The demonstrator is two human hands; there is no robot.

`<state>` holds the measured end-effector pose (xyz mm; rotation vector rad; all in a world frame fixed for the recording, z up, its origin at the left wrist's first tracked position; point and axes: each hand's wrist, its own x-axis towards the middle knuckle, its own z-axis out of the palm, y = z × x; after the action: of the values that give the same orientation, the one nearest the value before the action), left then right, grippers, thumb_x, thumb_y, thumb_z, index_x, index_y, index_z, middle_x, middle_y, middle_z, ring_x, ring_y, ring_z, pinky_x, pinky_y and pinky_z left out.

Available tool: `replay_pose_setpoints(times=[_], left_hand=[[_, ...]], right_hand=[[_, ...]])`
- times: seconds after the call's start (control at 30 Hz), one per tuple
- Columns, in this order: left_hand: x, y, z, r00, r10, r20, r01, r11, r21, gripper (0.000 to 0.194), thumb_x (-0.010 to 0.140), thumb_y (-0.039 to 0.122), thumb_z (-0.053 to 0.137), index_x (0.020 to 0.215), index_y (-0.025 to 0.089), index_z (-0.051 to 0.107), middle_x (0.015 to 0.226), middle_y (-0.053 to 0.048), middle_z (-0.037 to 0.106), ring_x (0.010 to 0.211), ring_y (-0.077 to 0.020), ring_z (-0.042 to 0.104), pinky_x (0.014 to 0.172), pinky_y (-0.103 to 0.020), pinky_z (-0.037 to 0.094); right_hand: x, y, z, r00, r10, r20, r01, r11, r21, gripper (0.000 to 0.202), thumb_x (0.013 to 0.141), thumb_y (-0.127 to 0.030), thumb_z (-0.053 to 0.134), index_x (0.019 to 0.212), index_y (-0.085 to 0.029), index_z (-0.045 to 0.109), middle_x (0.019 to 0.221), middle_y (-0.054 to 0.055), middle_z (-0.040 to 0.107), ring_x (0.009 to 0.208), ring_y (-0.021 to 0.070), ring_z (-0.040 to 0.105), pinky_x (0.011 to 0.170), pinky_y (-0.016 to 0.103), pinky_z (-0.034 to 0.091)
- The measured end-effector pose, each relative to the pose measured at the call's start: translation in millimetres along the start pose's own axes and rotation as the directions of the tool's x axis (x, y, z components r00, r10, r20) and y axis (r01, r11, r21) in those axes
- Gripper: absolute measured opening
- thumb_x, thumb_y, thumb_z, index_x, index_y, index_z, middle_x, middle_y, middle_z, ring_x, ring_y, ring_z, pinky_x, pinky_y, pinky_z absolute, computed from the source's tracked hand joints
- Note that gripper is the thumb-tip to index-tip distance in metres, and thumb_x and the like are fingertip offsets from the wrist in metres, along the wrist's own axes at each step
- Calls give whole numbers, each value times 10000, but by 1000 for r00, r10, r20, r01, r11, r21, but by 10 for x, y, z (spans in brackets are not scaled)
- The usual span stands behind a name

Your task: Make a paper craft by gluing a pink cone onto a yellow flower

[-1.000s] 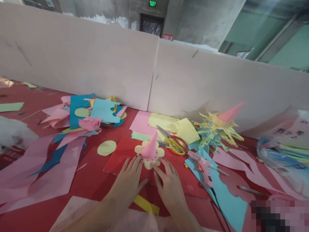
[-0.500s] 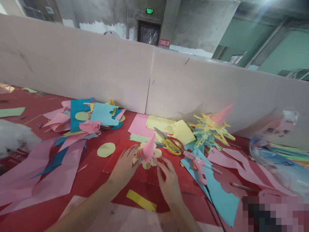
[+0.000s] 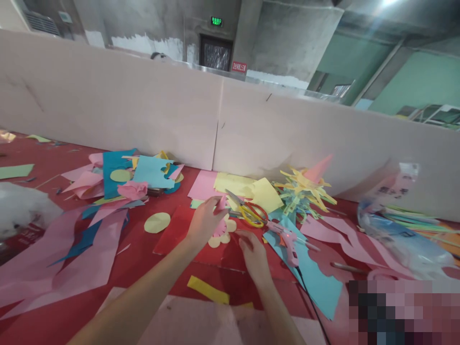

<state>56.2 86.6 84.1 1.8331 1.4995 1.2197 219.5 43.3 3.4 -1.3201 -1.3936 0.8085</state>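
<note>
My left hand [image 3: 204,223] pinches the upper part of a pink paper cone [image 3: 220,229], which rises from the middle of a cream flower-shaped paper [image 3: 225,237]. Fringed pink edges show at the cone's base. The flower is over a red board [image 3: 176,232]. Just right of the flower is my right hand [image 3: 254,251], its fingers curled and apart with nothing between them. Yellow-handled scissors [image 3: 253,214] lie behind it, and a pink glue gun [image 3: 290,244] rests to its right.
Pink and blue paper scraps [image 3: 89,235] cover the left side. A fringed yellow piece with a pink cone [image 3: 318,170] stands at the back right. Plastic bags [image 3: 402,239] lie far right. A white partition [image 3: 143,105] runs behind. A yellow strip [image 3: 208,290] lies in front.
My left hand has moved from the flower's left side up onto the cone. My right hand has come away slightly from the flower's edge. The view has shifted a little.
</note>
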Motion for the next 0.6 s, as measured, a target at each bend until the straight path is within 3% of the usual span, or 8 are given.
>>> replay_pose_setpoints(times=[0.17, 0.27, 0.4, 0.6], left_hand=[[52, 140, -197, 998, 43, 47, -37, 991, -127, 235, 783, 303, 510, 973, 210, 613, 1030, -22, 652, 984, -175, 579, 859, -272, 428], [56, 153, -268, 991, 88, 105, -67, 979, -194, 284, 785, 286, 504, 1041, 208, 599, 1123, -35, 619, 1044, -174, 555, 902, -278, 413], [64, 53, -196, 979, 95, 180, -59, 978, -198, 299, 798, 287, 489, 1074, 216, 579, 1124, -32, 619, 1040, -171, 556, 911, -288, 408], [43, -52, -61, 967, 62, 246, -28, 990, -139, 383, 789, 311, 516, 1166, 240, 502, 1208, -35, 562, 1104, -195, 516, 917, -315, 405]], right_hand=[[-2, -1, -91, 1000, 5, -12, -4, 1000, 15, 256, 768, -301, 485, 923, -166, 636, 965, 76, 662, 904, 191, 613, 842, 352, 465], [12, -48, -244, 984, 49, -172, -56, 998, -36, 321, 775, -388, 485, 938, -147, 623, 938, 92, 664, 841, 196, 619, 802, 351, 475], [17, -192, -522, 936, 32, -351, -88, 985, -145, 428, 769, -500, 480, 975, -151, 617, 981, 101, 651, 791, 188, 604, 687, 299, 466], [-8, -279, -884, 858, 34, -512, -285, 862, -420, 425, 787, -556, 402, 679, -184, 577, 671, 48, 634, 627, 169, 537, 623, 266, 378]])
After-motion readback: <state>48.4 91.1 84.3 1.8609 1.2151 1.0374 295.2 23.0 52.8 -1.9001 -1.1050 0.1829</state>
